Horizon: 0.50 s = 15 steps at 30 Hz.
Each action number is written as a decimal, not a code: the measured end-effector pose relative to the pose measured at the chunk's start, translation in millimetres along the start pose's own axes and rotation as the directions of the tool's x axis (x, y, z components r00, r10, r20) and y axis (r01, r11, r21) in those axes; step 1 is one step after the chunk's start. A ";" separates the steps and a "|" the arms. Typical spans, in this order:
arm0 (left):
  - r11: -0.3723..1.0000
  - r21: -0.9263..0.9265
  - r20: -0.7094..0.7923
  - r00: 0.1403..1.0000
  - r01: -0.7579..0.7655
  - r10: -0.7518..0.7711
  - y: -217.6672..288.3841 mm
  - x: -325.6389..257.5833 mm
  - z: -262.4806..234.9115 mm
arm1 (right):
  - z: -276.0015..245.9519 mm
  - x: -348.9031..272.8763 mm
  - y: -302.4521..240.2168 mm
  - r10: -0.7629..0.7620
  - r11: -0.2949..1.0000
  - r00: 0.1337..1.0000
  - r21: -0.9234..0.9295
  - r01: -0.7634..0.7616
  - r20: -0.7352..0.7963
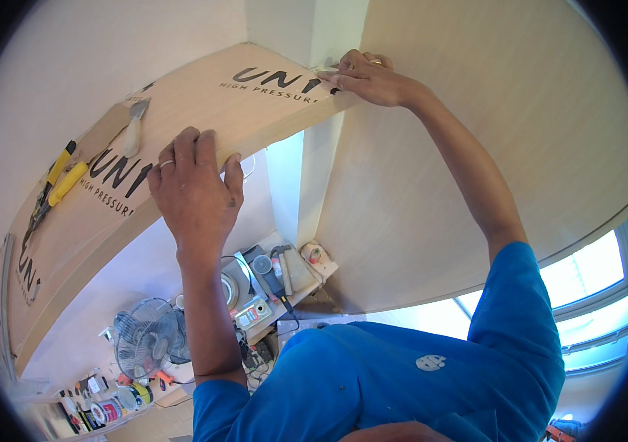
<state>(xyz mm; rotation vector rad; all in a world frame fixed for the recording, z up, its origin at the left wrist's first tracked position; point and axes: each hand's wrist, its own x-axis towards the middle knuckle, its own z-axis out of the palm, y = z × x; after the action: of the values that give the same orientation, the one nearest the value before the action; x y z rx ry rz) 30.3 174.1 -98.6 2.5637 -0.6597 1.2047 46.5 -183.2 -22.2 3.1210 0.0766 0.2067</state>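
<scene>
A pale wood-coloured shelf board (203, 92) with black printed lettering runs along the wall in front of me. My left hand (194, 191) lies over its front edge, fingers apart on the top and thumb on the edge, holding nothing. At the board's far right end, my right hand (365, 77) has its fingers drawn together, close to the corner where board, wall and large wood-grain panel (461, 177) meet. What sits in those fingers is hidden. Left of my left hand lie a scraper (135, 129) with a pale handle and yellow-handled pliers (60, 177).
Below stand a fan (150, 339), a cluttered bench with a power tool (268, 272), a white device (253, 313) and cables. Several tins (107, 410) and small items are at the lower left. A window (590, 295) is on the right.
</scene>
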 end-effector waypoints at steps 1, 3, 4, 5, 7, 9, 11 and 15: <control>1.000 0.005 -0.004 1.000 -0.002 0.002 -0.6 -0.2 0.8 | -0.1 -2.8 -0.1 -0.003 1.000 1.000 0.016 0.003 -0.002; 1.000 0.007 -0.014 1.000 -0.002 0.002 -0.9 -0.9 2.1 | -1.7 -11.6 -2.6 -0.007 0.999 1.000 0.047 0.007 -0.007; 1.000 0.007 -0.019 1.000 -0.004 0.004 -0.9 -1.0 2.3 | -1.4 -15.8 -2.0 -0.020 0.999 1.000 0.050 0.020 -0.017; 1.000 0.010 -0.022 1.000 -0.005 0.006 -1.0 -1.1 2.3 | -0.9 -20.1 -0.9 -0.032 0.998 0.999 0.052 0.033 -0.028; 1.000 0.017 -0.028 1.000 -0.010 0.010 -1.2 -1.2 2.2 | 0.5 -26.6 -0.6 -0.043 0.997 0.998 0.055 0.046 -0.041; 1.000 0.025 -0.031 0.999 -0.016 0.017 -2.3 -1.4 2.8 | 2.3 -31.1 -0.7 -0.042 0.997 0.998 0.058 0.045 -0.047; 1.000 0.023 -0.032 0.999 -0.019 0.019 -2.1 -1.1 2.8 | 1.7 -35.2 1.0 -0.040 0.997 0.998 0.066 0.042 -0.039; 1.000 0.016 -0.025 0.999 -0.020 0.020 -0.8 -0.4 2.5 | 6.3 -42.7 11.9 -0.042 0.995 0.998 0.085 0.045 -0.036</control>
<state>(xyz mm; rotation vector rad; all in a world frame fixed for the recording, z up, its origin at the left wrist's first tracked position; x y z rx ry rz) 32.1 174.0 -100.5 2.5564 -0.6745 1.2512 5.6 -197.3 -33.9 3.1972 0.1578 0.2635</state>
